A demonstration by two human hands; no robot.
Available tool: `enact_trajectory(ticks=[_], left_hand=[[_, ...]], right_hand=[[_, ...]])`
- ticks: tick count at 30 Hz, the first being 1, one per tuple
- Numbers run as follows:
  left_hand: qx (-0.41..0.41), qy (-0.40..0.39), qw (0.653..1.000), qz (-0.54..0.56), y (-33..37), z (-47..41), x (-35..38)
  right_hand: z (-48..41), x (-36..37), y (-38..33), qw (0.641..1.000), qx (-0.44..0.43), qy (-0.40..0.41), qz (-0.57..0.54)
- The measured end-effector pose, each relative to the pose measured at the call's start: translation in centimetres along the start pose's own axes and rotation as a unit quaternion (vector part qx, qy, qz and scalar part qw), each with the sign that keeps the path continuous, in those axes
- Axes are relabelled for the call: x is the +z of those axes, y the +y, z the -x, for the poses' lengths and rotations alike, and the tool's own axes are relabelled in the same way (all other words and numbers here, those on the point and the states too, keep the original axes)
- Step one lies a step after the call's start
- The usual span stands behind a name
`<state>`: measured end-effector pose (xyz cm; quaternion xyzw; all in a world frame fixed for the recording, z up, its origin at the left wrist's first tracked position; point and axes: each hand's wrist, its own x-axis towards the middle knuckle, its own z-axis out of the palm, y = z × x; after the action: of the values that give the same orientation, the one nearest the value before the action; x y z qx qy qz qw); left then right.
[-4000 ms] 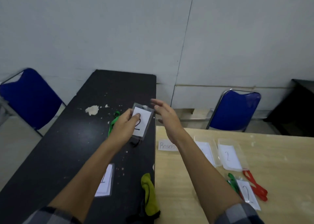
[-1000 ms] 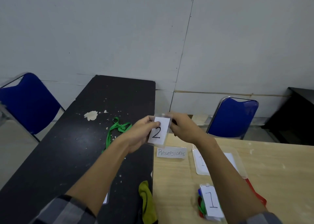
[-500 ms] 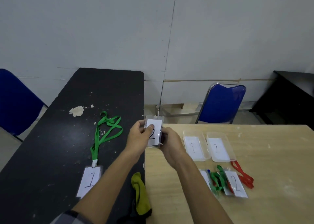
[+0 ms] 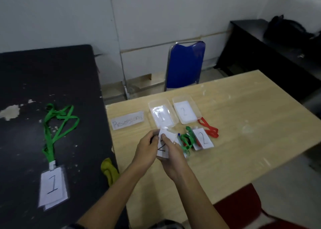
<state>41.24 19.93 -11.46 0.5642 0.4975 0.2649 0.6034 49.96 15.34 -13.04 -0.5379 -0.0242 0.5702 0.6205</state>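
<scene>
A paper strip [image 4: 127, 120] on the pale tabletop [image 4: 243, 124] read, blurrily, "Resepsionis". Right of the strip, the first tray [image 4: 159, 100] bore "1" and the second tray [image 4: 181, 97] "2". Nearer than the strip, the card [image 4: 163, 150] in both hands showed "2", as did the loose badge [image 4: 203, 138]. Far left of the strip, the lanyard badge [image 4: 53, 185] showed "1".

Two hands are counted: the left hand [image 4: 147, 149] and the right hand [image 4: 172, 153]. Three numbered badges can be plainly made out: the held badge [image 4: 163, 150], the badge marked 1 [image 4: 53, 187] and the lying badge marked 2 [image 4: 203, 140]. Two clear trays are seen, the tray marked 1 [image 4: 157, 101] and the tray marked 2 [image 4: 181, 97]. Two green lanyards are counted, the clipped green lanyard [image 4: 47, 142] and the tangled green lanyard [image 4: 188, 138]. One red lanyard [image 4: 211, 131], one paper label [image 4: 127, 122], one yellow cloth [image 4: 109, 169] and one blue chair [image 4: 185, 65] are seen.
</scene>
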Motion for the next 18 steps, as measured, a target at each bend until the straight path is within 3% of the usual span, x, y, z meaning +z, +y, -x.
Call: enact_trajectory(ticks=[6, 12, 18], left_hand=[[-0.204, -0.019, 0.977, 0.053, -1.4, -1.6, 5.5], [-0.144, -0.073, 0.981, -0.108, -2.7, -3.6, 9.7], [-0.179, -0.15, 0.968, -0.087, -3.3, -7.3, 13.7]], right_hand=[[-0.7, -6.8, -1.3, 0.996, -0.042, 0.081, 0.004], [-3.7, -12.5, -6.1, 0.973, -0.074, 0.119, 0.181], [-8.8, -15.0, -12.2, 0.928, 0.007, 0.137, 0.347]])
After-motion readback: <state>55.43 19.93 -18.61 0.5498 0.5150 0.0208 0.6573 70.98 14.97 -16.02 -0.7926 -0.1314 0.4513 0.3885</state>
